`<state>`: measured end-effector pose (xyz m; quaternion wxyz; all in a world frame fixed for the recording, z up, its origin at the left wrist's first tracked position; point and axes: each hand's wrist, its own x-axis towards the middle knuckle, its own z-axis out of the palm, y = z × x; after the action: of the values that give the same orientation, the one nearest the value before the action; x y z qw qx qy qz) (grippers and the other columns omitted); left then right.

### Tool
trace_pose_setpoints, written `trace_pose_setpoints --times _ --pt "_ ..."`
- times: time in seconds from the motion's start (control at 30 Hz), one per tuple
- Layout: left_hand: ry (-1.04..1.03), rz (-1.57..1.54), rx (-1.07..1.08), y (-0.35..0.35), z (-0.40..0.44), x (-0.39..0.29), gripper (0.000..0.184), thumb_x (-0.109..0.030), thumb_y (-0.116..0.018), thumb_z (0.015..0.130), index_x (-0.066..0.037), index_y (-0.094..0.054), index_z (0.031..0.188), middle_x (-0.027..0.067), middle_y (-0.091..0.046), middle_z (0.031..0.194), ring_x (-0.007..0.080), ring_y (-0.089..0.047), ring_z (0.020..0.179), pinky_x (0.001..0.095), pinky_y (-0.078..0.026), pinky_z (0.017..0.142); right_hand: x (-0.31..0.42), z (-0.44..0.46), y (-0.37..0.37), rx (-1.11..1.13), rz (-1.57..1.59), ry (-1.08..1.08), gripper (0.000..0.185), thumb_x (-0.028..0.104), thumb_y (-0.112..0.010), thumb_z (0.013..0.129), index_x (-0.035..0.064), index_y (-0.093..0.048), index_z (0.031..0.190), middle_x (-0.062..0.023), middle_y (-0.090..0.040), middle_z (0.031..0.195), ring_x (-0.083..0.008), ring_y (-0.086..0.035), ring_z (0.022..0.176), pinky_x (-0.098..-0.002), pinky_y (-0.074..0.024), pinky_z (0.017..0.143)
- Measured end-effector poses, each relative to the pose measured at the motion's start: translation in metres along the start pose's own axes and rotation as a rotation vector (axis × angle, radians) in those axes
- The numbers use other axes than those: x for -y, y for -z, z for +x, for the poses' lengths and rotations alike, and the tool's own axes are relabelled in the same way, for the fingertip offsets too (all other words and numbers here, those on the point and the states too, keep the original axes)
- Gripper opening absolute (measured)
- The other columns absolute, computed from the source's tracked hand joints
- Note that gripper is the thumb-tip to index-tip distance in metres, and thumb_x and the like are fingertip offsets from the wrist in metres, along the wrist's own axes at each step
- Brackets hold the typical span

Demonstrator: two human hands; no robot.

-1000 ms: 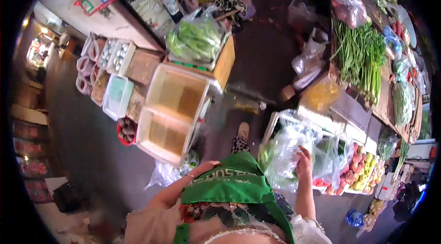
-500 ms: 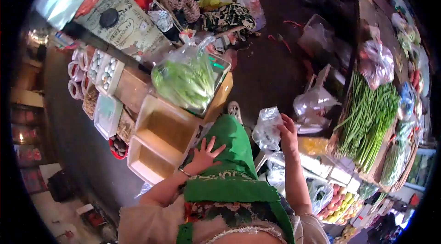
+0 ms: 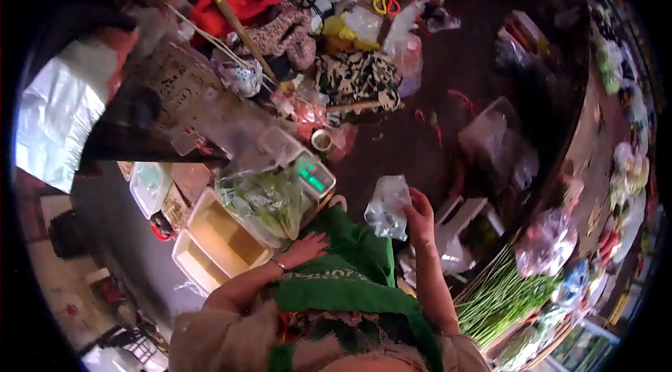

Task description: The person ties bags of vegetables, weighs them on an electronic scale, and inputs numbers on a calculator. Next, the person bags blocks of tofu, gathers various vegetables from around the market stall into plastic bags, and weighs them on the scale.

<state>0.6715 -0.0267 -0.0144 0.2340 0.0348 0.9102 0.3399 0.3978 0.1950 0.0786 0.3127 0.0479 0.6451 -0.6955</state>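
Observation:
In my right hand [image 3: 418,214] is a crumpled clear plastic bag [image 3: 389,207], pinched between the fingers in front of the green apron [image 3: 357,249]. My left hand [image 3: 306,249] rests low against the apron with its fingers spread and nothing in them. Just beyond that hand, a clear bag of leafy greens [image 3: 269,200] lies on a scale [image 3: 311,174] with a lit green display. Two pale bins [image 3: 225,228] stand to the left of the greens.
Bundles of long green stems [image 3: 500,298] and a tied bag [image 3: 547,242] lie on the curved counter at right. A camouflage cloth [image 3: 358,81], a red cloth [image 3: 234,2] and scissors [image 3: 386,5] are ahead. A small cup [image 3: 321,139] stands by the scale.
The view has swung and moved forward, bringing the scale's display into sight. My right hand has taken hold of the clear bag and carried it away from the crates. My left hand stays by the apron.

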Motion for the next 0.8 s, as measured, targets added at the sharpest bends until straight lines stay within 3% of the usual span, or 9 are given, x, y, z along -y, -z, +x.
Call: trace_pose_setpoints --times 0.03,0.13,0.2,0.3,0.4,0.47,0.63,0.73,0.8 --pt "0.013 -0.003 -0.030 0.004 0.013 0.004 0.041 -0.039 -0.055 0.090 -0.014 -0.053 0.123 0.0162 -0.046 0.135 0.0414 -0.045 0.121 0.0506 -0.048 0.089 0.011 0.011 0.006 0.002 -0.046 0.006 0.045 0.000 -0.058 0.080 0.0000 -0.053 0.125 -0.0089 -0.062 0.114 -0.0176 -0.059 0.103 -0.0303 -0.0469 0.090" --pt "0.034 -0.108 0.035 0.008 0.041 0.002 0.034 -0.037 -0.053 0.091 -0.005 -0.058 0.102 0.0181 -0.060 0.108 0.0379 -0.056 0.099 0.0468 -0.049 0.078 0.055 0.045 0.013 0.020 -0.090 -0.022 0.041 0.001 -0.060 0.081 -0.0022 -0.055 0.122 -0.0086 -0.063 0.110 -0.0163 -0.060 0.098 -0.0294 -0.0472 0.088" --pt "0.233 -0.213 -0.215 0.035 0.058 -0.022 0.038 -0.040 -0.052 0.091 -0.003 -0.056 0.083 0.0181 -0.061 0.082 0.0378 -0.058 0.078 0.0497 -0.047 0.069 0.077 0.078 0.024 0.048 -0.160 -0.075 0.037 0.002 -0.059 0.082 -0.0019 -0.057 0.119 -0.0081 -0.064 0.108 -0.0155 -0.060 0.096 -0.0287 -0.0475 0.086" --pt "0.512 -0.432 -0.211 0.122 0.081 -0.069 0.047 -0.045 -0.051 0.090 -0.002 -0.056 0.073 0.0177 -0.060 0.072 0.0389 -0.058 0.068 0.0502 -0.046 0.066 0.106 0.130 0.031 0.150 -0.323 -0.103 0.030 0.004 -0.059 0.084 -0.0013 -0.061 0.113 -0.0064 -0.065 0.102 -0.0144 -0.060 0.091 -0.0279 -0.0482 0.083" --pt "0.627 -0.472 -0.534 0.079 0.112 -0.084 0.052 -0.050 -0.050 0.090 -0.003 -0.057 0.067 0.0174 -0.060 0.068 0.0387 -0.059 0.067 0.0503 -0.047 0.063 0.118 0.200 0.039 0.301 -0.458 -0.105 0.024 -0.001 -0.058 0.087 -0.0002 -0.061 0.111 -0.0071 -0.063 0.106 -0.0162 -0.058 0.094 -0.0304 -0.0481 0.082" --pt "0.702 -0.478 -0.487 0.046 0.142 -0.102 0.053 -0.051 -0.050 0.090 -0.004 -0.058 0.068 0.0178 -0.061 0.070 0.0386 -0.060 0.069 0.0506 -0.047 0.063 0.136 0.245 0.029 0.424 -0.520 -0.055 0.022 -0.002 -0.057 0.087 0.0005 -0.062 0.109 -0.0066 -0.062 0.105 -0.0161 -0.058 0.093 -0.0302 -0.0478 0.081" --pt "0.899 -0.645 -0.484 0.067 0.157 -0.151 0.053 -0.053 -0.049 0.089 -0.005 -0.063 0.072 0.0185 -0.064 0.076 0.0390 -0.063 0.077 0.0520 -0.048 0.064 0.174 0.304 -0.035 0.716 -0.491 0.073 0.020 0.002 -0.059 0.083 0.0011 -0.063 0.103 -0.0024 -0.063 0.091 -0.0110 -0.058 0.080 -0.0230 -0.0461 0.069" --pt "1.046 -0.943 -0.479 0.032 0.169 -0.158 0.051 -0.053 -0.049 0.088 -0.005 -0.065 0.077 0.0191 -0.065 0.081 0.0392 -0.063 0.080 0.0520 -0.049 0.067 0.176 0.315 -0.089 0.702 -0.709 -0.093 0.019 0.004 -0.060 0.085 0.0003 -0.062 0.103 -0.0020 -0.062 0.089 -0.0092 -0.056 0.076 -0.0227 -0.0447 0.065" --pt "1.058 -0.826 -0.774 -0.015 0.188 -0.161 0.050 -0.053 -0.050 0.088 -0.006 -0.066 0.081 0.0198 -0.065 0.083 0.0397 -0.063 0.080 0.0502 -0.049 0.068 0.164 0.320 -0.129 0.827 -0.935 -0.037 0.025 0.012 -0.062 0.088 0.0056 -0.060 0.113 -0.0049 -0.060 0.096 -0.0143 -0.058 0.083 -0.0295 -0.0475 0.071"
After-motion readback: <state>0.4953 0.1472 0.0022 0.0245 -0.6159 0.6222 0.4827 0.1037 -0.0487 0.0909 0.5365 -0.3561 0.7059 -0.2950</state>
